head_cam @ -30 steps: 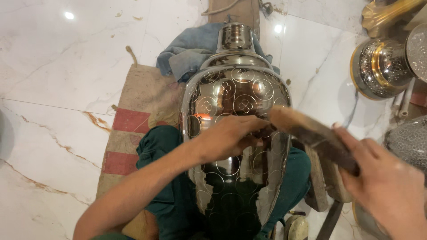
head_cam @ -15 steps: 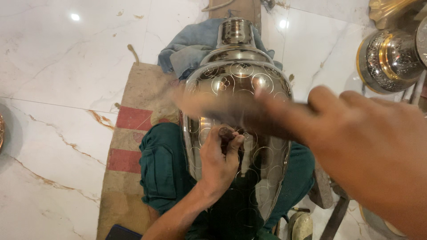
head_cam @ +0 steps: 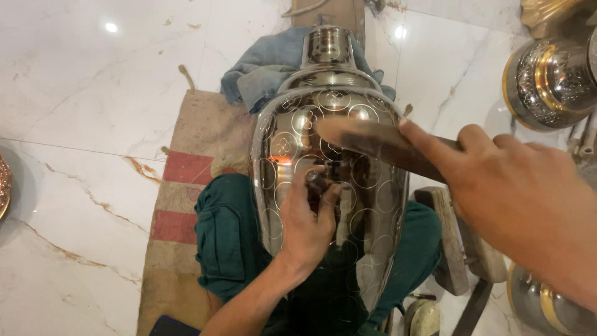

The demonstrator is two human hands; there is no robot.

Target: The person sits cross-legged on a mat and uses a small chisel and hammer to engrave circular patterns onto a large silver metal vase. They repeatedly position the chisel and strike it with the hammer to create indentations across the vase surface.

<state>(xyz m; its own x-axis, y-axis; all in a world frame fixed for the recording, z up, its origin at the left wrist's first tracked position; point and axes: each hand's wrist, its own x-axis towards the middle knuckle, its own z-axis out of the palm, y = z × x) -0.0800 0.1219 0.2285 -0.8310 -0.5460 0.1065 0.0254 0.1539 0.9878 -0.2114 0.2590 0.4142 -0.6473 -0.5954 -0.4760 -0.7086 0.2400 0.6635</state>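
A large shiny metal vase (head_cam: 329,106), engraved with circles and flower shapes, lies tilted across my lap with its neck pointing away. My left hand (head_cam: 308,224) rests on its belly and pinches a small dark metal punch (head_cam: 317,182) against the surface. My right hand (head_cam: 516,193) is raised close to the camera, gripping a flat wooden mallet (head_cam: 373,142) that hangs over the vase just above the punch. My legs in dark green trousers (head_cam: 224,242) lie under the vase.
A jute mat with red stripes (head_cam: 186,168) covers the white marble floor (head_cam: 93,93). A blue cloth (head_cam: 267,68) pads the vase's neck. Other engraved metal vessels (head_cam: 550,78) stand at the right, and wooden blocks (head_cam: 451,249) lie beside my right leg.
My right hand with the mallet swung up close to the camera, then came back over the vase. My left hand slid down the belly and set the punch there.
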